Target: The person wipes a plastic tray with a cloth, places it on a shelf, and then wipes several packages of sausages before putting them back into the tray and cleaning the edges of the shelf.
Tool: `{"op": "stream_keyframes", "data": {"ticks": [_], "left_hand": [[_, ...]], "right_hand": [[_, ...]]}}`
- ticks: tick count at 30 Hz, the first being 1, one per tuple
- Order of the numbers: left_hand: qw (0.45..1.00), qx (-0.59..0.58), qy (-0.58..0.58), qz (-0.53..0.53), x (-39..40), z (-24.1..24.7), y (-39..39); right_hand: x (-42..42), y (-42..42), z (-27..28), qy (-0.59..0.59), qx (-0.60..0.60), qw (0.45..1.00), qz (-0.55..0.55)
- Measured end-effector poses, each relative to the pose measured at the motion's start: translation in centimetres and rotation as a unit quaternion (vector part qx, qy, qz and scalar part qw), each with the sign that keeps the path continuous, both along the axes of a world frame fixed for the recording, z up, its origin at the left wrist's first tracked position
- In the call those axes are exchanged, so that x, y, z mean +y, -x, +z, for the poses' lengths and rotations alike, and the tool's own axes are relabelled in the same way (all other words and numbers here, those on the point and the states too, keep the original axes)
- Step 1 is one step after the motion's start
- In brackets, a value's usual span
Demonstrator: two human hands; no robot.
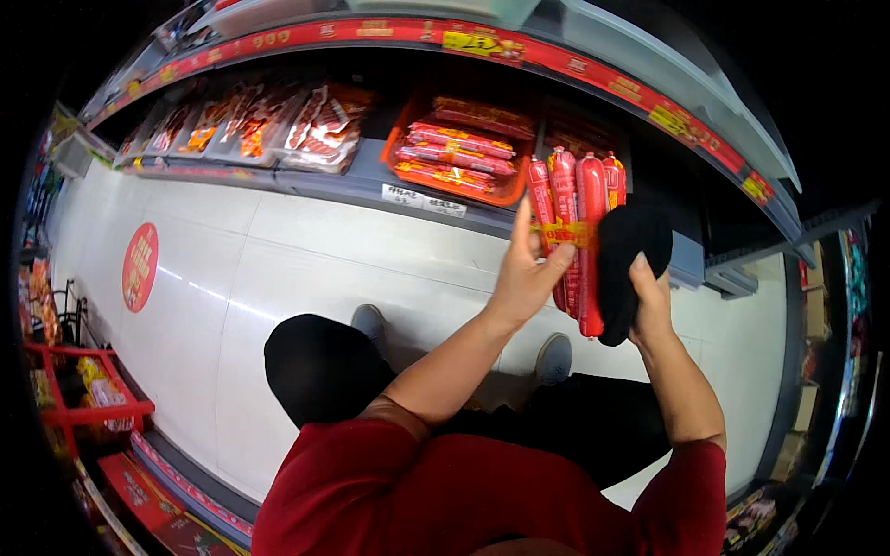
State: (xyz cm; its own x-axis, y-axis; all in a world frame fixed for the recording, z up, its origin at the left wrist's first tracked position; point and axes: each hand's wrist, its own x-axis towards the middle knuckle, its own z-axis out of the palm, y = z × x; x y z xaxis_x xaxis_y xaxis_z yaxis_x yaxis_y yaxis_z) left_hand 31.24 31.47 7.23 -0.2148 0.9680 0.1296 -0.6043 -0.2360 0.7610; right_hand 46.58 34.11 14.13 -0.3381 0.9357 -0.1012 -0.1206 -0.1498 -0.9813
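Note:
A bundle of red-wrapped sausages [589, 208], bound by a yellow and red band, is held upright in front of the shelf. My left hand [532, 267] grips its left side, with the thumb at the band. On the right, my right hand [650, 285] holds a black cloth [633, 257] against the bundle. Left of the bundle, on the low shelf, stands an orange-red plastic basket [511, 194] with several more banded sausage packs [455, 156]. The fingers behind the bundle and the cloth are hidden.
Clear bins [268, 160] with packaged meat line the low shelf to the left. Above them runs an upper shelf edge [389, 29] with a red strip and price tags. Red racks [90, 413] stand at lower left; another shelf with boxes [806, 410] is at far right.

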Motion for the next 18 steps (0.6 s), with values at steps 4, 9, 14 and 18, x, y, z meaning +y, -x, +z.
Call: {"op": "stream_keyframes", "data": {"ticks": [4,9,14,18], "left_hand": [[0.987,-0.136,-0.017,-0.086,0.3,-0.8,0.4],[0.901,-0.369,-0.041,-0.225,-0.7,0.7,1.3],[0.932,-0.264,-0.006,-0.247,-0.5,-3.9,0.5],[0.934,-0.258,0.047,-0.242,-2.1,-2.5,-1.6]], "right_hand": [[-1.6,1.1,0.1,-0.158,-0.134,0.977,0.057],[-2.1,1.4,0.1,-0.437,-0.293,0.838,0.141],[-0.6,1.7,-0.5,-0.473,-0.294,0.825,0.093],[2.7,1.7,-0.9,-0.195,-0.096,0.976,0.022]]}}
